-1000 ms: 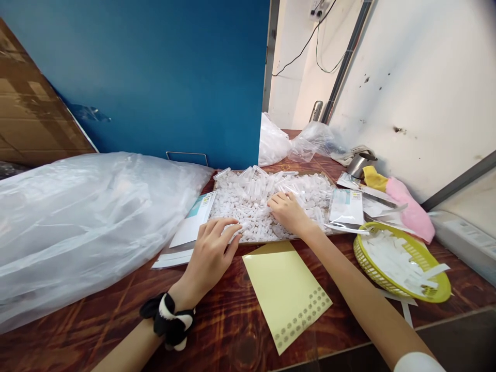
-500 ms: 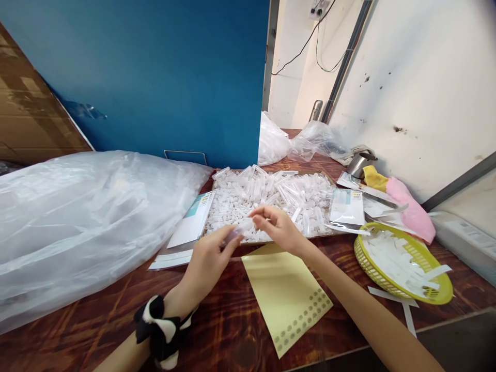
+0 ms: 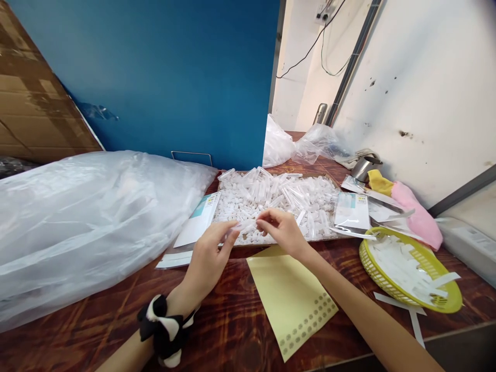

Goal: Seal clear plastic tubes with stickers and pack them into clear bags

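Observation:
My left hand (image 3: 212, 253), with a black-and-white scrunchie (image 3: 165, 328) on its wrist, is closed on a clear plastic tube (image 3: 245, 226). The tube points right, towards my right hand (image 3: 282, 228). My right thumb and fingers are pinched together close to the tube's far end; what they hold, if anything, is too small to make out. Just beyond both hands lies a shallow tray of small white pieces (image 3: 234, 204) with several clear tubes (image 3: 261, 187) heaped on top. A yellow sheet of round stickers (image 3: 290, 294) lies on the table below my right hand.
A big translucent plastic bag (image 3: 96, 222) fills the left side. At right stand a yellow basket (image 3: 366, 263) of white strips, packaged cards (image 3: 352, 212), a pink and yellow cloth item (image 3: 416, 214) and a metal cup (image 3: 364, 168). A blue panel (image 3: 166, 77) rises behind.
The view has shifted slightly, so the scene sits a little further right. Both hands stay over the tray's near edge, the tube still in my left hand.

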Demonstrator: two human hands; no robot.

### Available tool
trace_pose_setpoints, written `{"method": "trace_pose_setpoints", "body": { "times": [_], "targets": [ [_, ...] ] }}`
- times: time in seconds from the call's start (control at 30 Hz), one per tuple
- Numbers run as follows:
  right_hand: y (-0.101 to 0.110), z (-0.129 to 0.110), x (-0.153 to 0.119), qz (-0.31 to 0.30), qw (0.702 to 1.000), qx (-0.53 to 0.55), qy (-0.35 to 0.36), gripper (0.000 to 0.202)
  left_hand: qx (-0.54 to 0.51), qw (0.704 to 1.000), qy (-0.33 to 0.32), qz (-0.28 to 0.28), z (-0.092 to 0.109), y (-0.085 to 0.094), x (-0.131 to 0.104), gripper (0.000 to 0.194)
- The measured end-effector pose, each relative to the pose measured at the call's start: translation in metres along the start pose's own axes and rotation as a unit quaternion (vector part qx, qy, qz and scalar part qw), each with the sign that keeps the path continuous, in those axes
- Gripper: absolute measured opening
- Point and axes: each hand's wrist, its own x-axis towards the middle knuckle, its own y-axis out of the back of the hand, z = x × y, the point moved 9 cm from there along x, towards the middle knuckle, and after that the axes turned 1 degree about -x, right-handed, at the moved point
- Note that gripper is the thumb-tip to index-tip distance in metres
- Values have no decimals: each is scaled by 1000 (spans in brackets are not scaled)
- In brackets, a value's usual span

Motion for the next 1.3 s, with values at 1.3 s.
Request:
{"method": "trace_pose_setpoints", "body": {
  "times": [1.3],
  "targets": [
    [23,-2,-13,-39,963,-256,69,22,80,982,-172,-12,23,-33,-24,19]
  ]
}}
